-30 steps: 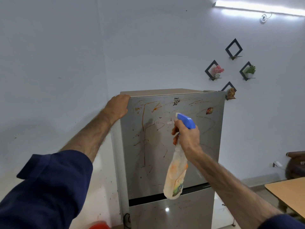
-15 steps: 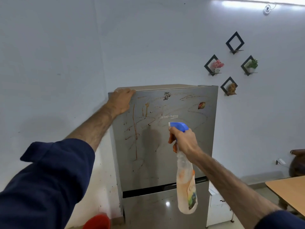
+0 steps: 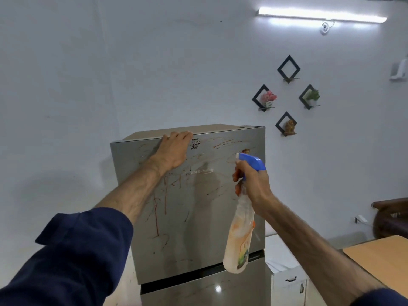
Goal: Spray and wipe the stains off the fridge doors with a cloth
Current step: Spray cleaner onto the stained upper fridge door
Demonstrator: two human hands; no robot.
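A raised brand name (image 3: 199, 171) sits on the upper fridge door (image 3: 198, 217), too blurred to read. The spray bottle (image 3: 239, 239) label print is illegible too.

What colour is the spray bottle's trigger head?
Blue, on the spray bottle that the right hand grips; head view.

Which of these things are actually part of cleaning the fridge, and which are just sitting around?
In use: spray bottle in the right hand; stained upper fridge door, left hand at its top edge.

Just there: diamond wall shelves, tube light, wooden table, white cabinet.
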